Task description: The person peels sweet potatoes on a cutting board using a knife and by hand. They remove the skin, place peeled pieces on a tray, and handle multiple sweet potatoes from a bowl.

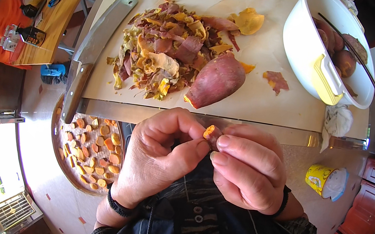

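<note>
Between both hands, just off the table's near edge, is a small end piece of sweet potato [212,134] with purple-red skin and orange flesh. My right hand [250,163] grips it with the fingertips. The thumb and forefinger of my left hand [167,150] pinch at its other side. A larger sweet potato [217,80], its skin on and its near tip broken to orange, lies on the table [256,102] beyond the hands. It rests against a heap of peelings [169,44]. A loose scrap of peel [276,82] lies to its right.
A large cleaver-like knife [99,37] lies at the table's left, handle over the edge. A white basin [302,43] with sweet potatoes and a dark stick stands at right, a white cloth [338,120] beside it. Below left, a woven tray [71,176] holds cut slices. A yellow bin [316,178] stands right.
</note>
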